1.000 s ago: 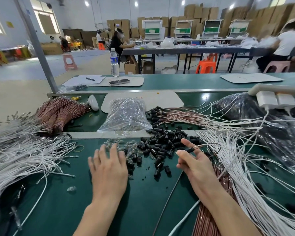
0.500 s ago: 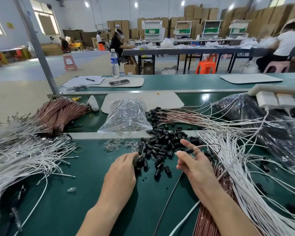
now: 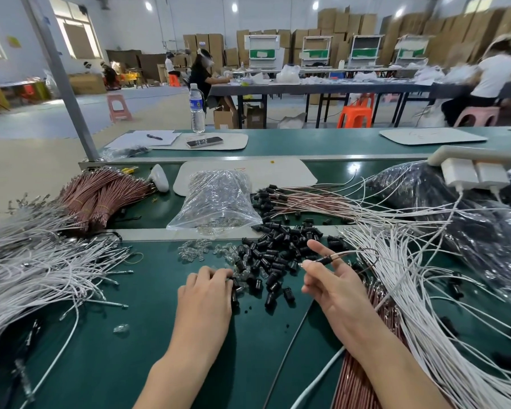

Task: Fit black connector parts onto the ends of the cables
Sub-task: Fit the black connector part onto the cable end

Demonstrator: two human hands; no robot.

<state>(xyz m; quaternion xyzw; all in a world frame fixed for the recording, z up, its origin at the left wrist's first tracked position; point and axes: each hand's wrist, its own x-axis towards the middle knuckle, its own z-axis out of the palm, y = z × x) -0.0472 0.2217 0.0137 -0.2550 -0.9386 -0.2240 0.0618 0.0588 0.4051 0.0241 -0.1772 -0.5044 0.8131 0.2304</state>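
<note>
Bright, even light fills the hall from round ceiling lamps (image 3: 234, 7) at the top and windows (image 3: 73, 35) at the upper left. Shadows on the green table (image 3: 101, 364) are soft. The clear plastic bag (image 3: 216, 202) glints. Wide-angle bending curves the edges; the upper right is smeared.

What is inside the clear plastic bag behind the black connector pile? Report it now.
The clear plastic bag holds small clear pieces, heaped along its near bottom edge. Its crinkled, glaring film hides whether anything else lies deeper inside.
</note>
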